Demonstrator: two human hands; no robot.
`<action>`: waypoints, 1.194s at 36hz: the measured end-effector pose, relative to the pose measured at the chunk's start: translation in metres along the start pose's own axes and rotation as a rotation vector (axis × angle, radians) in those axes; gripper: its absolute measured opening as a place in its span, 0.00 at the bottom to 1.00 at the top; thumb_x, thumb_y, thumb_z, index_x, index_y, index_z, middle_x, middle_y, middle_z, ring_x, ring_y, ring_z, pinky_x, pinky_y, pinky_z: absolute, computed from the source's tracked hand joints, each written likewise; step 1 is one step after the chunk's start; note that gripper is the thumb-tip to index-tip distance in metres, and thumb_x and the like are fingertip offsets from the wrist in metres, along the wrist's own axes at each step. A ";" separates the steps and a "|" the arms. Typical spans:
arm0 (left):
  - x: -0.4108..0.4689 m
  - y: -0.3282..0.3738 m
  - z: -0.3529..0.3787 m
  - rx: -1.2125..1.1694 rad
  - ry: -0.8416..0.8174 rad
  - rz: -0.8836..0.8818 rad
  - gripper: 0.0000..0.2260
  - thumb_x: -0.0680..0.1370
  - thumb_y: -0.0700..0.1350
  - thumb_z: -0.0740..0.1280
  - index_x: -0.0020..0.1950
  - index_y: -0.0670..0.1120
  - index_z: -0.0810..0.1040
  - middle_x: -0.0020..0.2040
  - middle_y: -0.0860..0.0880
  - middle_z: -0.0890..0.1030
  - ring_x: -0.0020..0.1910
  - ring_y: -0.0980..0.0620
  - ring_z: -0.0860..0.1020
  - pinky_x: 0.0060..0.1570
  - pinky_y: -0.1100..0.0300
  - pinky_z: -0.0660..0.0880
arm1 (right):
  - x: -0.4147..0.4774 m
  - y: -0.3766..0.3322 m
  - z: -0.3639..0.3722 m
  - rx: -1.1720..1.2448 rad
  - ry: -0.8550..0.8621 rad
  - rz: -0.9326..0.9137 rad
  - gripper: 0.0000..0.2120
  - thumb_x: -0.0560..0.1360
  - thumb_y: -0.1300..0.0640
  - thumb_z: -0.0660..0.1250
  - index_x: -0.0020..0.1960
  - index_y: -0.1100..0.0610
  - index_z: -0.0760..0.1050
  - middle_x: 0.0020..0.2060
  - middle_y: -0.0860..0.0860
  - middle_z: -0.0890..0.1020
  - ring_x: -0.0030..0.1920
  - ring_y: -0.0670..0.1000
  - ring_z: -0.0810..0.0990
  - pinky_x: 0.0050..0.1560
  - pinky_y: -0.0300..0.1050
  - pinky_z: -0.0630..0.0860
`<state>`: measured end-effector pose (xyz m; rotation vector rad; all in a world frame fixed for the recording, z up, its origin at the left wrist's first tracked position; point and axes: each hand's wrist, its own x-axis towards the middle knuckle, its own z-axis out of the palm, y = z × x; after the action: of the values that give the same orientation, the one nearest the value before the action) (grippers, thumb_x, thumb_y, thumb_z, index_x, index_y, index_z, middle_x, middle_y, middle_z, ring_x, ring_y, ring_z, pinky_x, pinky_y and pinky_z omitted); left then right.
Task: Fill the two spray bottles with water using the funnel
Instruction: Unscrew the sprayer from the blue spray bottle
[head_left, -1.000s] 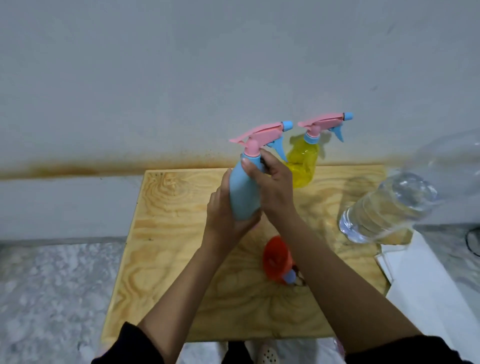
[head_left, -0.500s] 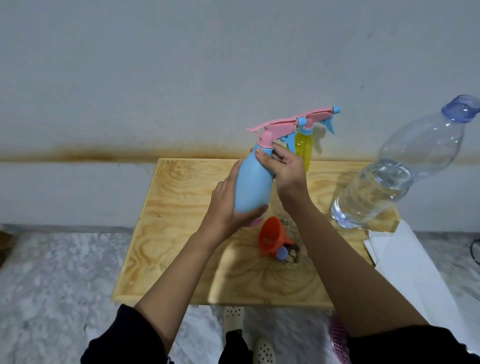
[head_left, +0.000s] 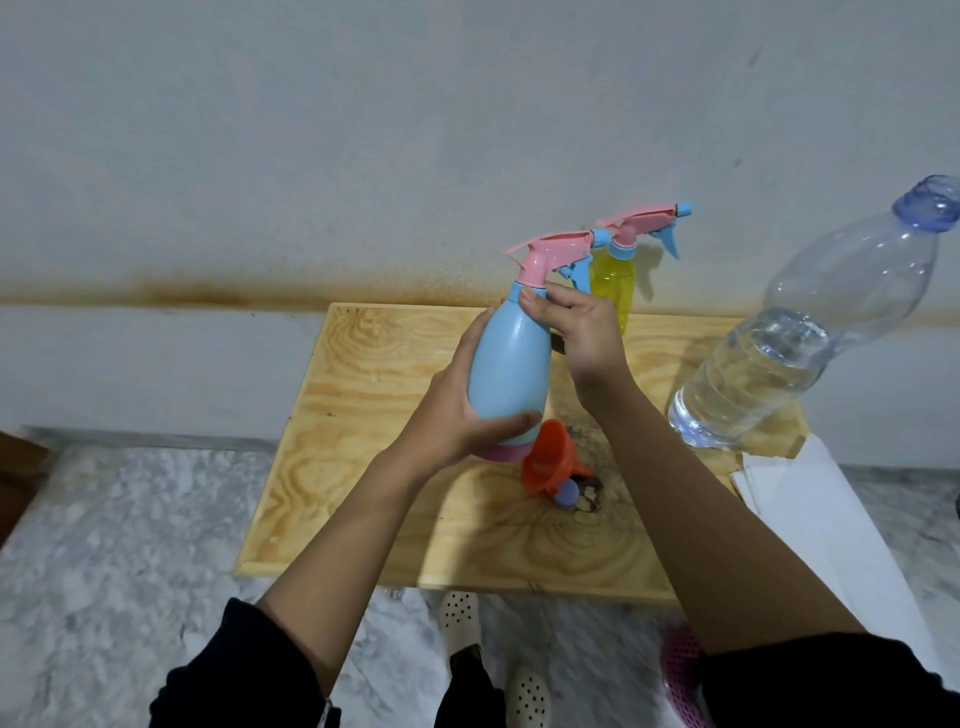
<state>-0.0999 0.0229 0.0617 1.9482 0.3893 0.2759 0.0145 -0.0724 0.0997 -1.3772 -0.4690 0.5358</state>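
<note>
A blue spray bottle (head_left: 511, 371) with a pink trigger head is held upright above the wooden table (head_left: 358, 415). My left hand (head_left: 457, 410) wraps around its lower body. My right hand (head_left: 576, 327) grips its neck just under the pink head. Behind it, a yellow spray bottle (head_left: 613, 280) with a pink and blue head stands at the table's back edge. An orange funnel (head_left: 550, 462) lies on its side on the table below the blue bottle. A large clear water bottle (head_left: 779, 364), partly full and capped, stands at the right.
A small blue cap (head_left: 566, 493) lies next to the funnel. White paper (head_left: 810, 519) hangs off the table's right side. A grey wall rises close behind the table. Marble floor, my shoes (head_left: 462, 623) and a pink basket (head_left: 680, 670) show below.
The view has shifted down and left, so the table sits further right. Both hands keep hold of the blue bottle, which has tilted slightly and sits lower in front of the yellow one.
</note>
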 end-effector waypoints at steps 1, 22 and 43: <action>0.000 0.001 -0.001 0.001 0.004 0.004 0.44 0.59 0.59 0.74 0.70 0.68 0.55 0.60 0.58 0.74 0.55 0.55 0.76 0.52 0.52 0.78 | 0.000 -0.001 0.001 0.007 -0.002 -0.001 0.11 0.76 0.62 0.66 0.48 0.71 0.77 0.37 0.56 0.76 0.38 0.49 0.75 0.38 0.36 0.73; 0.006 0.000 -0.001 0.108 0.222 0.047 0.44 0.61 0.62 0.71 0.73 0.64 0.53 0.64 0.54 0.73 0.58 0.53 0.75 0.52 0.47 0.77 | 0.013 -0.008 0.028 -0.110 0.199 -0.166 0.13 0.72 0.57 0.73 0.35 0.65 0.75 0.29 0.55 0.73 0.33 0.48 0.69 0.36 0.43 0.66; -0.006 -0.016 -0.010 -0.044 0.271 0.008 0.42 0.62 0.56 0.78 0.68 0.61 0.57 0.63 0.53 0.71 0.56 0.54 0.75 0.48 0.49 0.80 | 0.008 0.000 0.051 -0.015 0.337 -0.085 0.16 0.63 0.58 0.80 0.40 0.55 0.72 0.35 0.50 0.78 0.35 0.46 0.75 0.41 0.40 0.75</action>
<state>-0.1117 0.0348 0.0505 1.8742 0.5468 0.5517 -0.0094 -0.0274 0.1069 -1.4221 -0.2563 0.2238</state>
